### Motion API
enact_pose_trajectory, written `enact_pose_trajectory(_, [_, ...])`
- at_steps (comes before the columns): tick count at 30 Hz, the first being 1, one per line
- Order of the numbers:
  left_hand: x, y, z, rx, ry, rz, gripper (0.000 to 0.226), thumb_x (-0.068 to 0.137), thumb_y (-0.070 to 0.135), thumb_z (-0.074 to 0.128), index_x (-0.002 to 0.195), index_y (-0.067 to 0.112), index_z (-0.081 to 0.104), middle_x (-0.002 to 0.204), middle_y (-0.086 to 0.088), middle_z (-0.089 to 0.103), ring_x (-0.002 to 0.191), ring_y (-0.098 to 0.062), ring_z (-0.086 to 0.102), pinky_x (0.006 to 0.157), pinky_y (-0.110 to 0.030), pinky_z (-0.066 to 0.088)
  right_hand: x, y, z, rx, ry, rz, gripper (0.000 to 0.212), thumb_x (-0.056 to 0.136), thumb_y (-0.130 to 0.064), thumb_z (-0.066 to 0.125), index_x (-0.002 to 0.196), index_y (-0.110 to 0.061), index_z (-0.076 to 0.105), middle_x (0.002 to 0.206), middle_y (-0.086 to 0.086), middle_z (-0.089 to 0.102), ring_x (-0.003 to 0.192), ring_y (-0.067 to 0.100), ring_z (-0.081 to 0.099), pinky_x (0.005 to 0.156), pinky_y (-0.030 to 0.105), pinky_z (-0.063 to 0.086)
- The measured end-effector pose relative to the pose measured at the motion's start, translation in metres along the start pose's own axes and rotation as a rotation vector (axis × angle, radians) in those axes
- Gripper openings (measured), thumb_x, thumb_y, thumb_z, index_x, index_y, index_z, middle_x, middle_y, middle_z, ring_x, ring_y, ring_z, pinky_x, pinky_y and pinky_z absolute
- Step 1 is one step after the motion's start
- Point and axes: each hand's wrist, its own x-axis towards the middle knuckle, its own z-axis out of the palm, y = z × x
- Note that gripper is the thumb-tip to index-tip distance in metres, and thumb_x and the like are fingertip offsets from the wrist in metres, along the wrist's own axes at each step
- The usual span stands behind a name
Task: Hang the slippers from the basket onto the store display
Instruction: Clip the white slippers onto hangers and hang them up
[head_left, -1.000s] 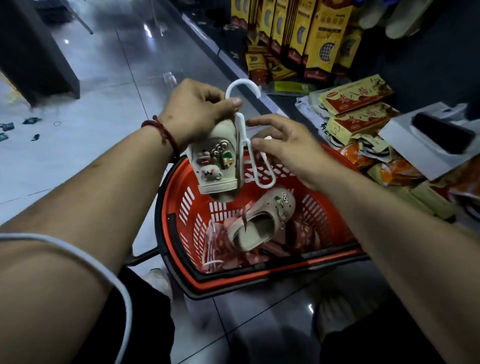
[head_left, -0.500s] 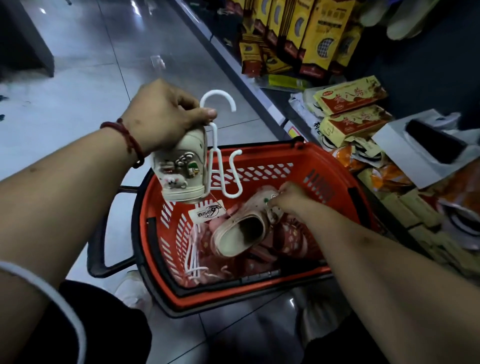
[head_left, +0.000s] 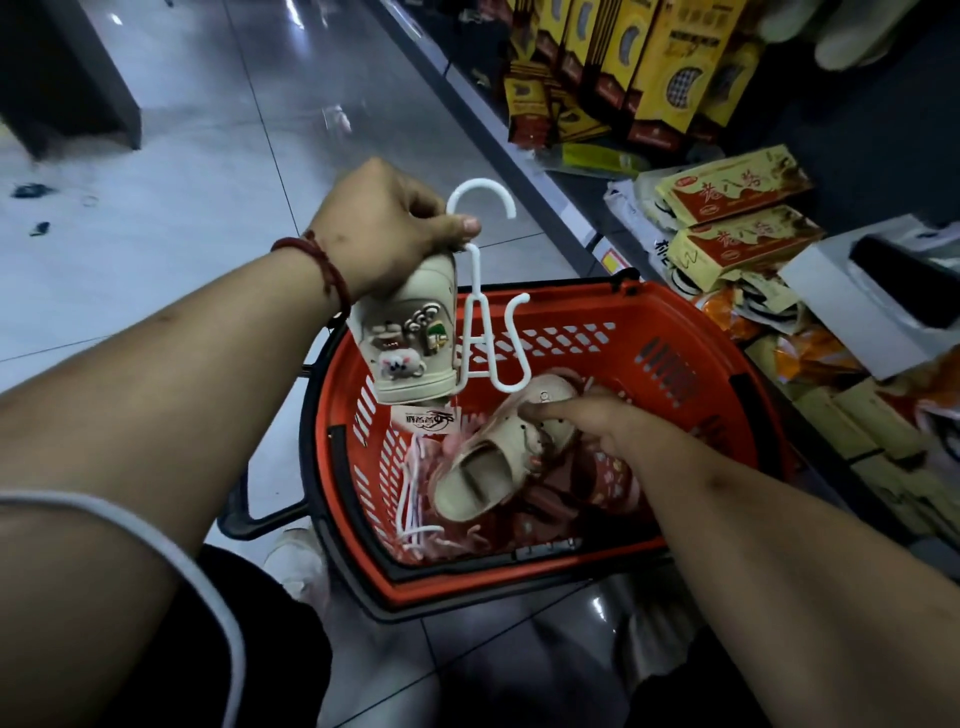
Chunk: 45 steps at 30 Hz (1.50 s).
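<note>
One up: my left hand (head_left: 384, 228), fingers curled, grips the beige charm-studded foam slipper (head_left: 410, 343) plus white plastic hanger (head_left: 475, 275).
Mate: matching beige slipper (head_left: 478, 473) in the red plastic basket (head_left: 691, 317), right hand (head_left: 597, 421) fingers pinching it.
Tip: grab firm, then thread onto the free prong.

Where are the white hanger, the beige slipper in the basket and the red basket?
white hanger (head_left: 480, 182): head view, top of hook
beige slipper in the basket (head_left: 478, 478): head view, footbed
red basket (head_left: 691, 317): head view, far wall

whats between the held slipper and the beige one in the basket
Head view: a white printed tag hanging under the held slipper, above the basket slipper.
</note>
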Motion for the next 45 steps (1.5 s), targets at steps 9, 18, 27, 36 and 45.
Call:
enact_pose_trajectory(9, [-0.029,0.024,-0.008,0.077,0.046,0.069,0.028,0.088,0.053,0.068,0.072,0.030,0.072,0.066,0.010,0.066,0.066,-0.010,0.061,0.062,-0.029,0.047,-0.057,-0.010,-0.006,0.131,0.182,-0.287,0.080,0.048,-0.041,0.098,0.111,-0.015,0.058,0.103,0.003,0.068,0.092,0.021,0.066,0.083,0.039,0.058])
enact_pose_trajectory(18, [-0.037,0.041,-0.006,0.033,0.069,0.109,0.031,0.088,0.052,0.067,0.083,0.024,0.078,0.072,0.003,0.070,0.068,-0.012,0.062,0.066,-0.034,0.050,-0.110,-0.041,-0.080,0.393,0.443,-0.491,0.097,0.040,-0.050,0.096,0.123,-0.019,0.057,0.108,-0.001,0.071,0.092,0.019,0.072,0.085,0.042,0.061])
enact_pose_trajectory(27, [-0.030,0.050,0.007,0.013,-0.040,0.116,0.032,0.087,0.053,0.067,0.081,0.024,0.078,0.072,0.004,0.072,0.066,-0.009,0.062,0.059,-0.028,0.047,-0.135,-0.064,-0.115,0.352,0.413,-0.636,0.067,0.058,-0.031,0.095,0.115,-0.019,0.064,0.102,-0.003,0.073,0.082,0.010,0.074,0.068,0.029,0.060])
enact_pose_trajectory(36, [-0.025,0.048,0.019,0.034,-0.140,0.125,0.028,0.085,0.053,0.070,0.075,0.027,0.075,0.069,0.006,0.069,0.062,-0.005,0.060,0.058,-0.024,0.041,-0.126,-0.088,-0.111,0.342,0.316,-0.738,0.069,0.054,-0.031,0.096,0.116,-0.019,0.068,0.103,0.001,0.076,0.090,0.018,0.075,0.081,0.042,0.062])
enact_pose_trajectory(45, [-0.022,0.042,0.020,0.044,-0.137,0.102,0.029,0.086,0.051,0.070,0.077,0.024,0.077,0.071,0.005,0.071,0.068,-0.011,0.065,0.061,-0.030,0.048,-0.121,-0.101,-0.098,0.068,0.186,-0.823,0.068,0.058,-0.029,0.095,0.120,-0.022,0.067,0.105,-0.004,0.074,0.092,0.010,0.072,0.082,0.032,0.060])
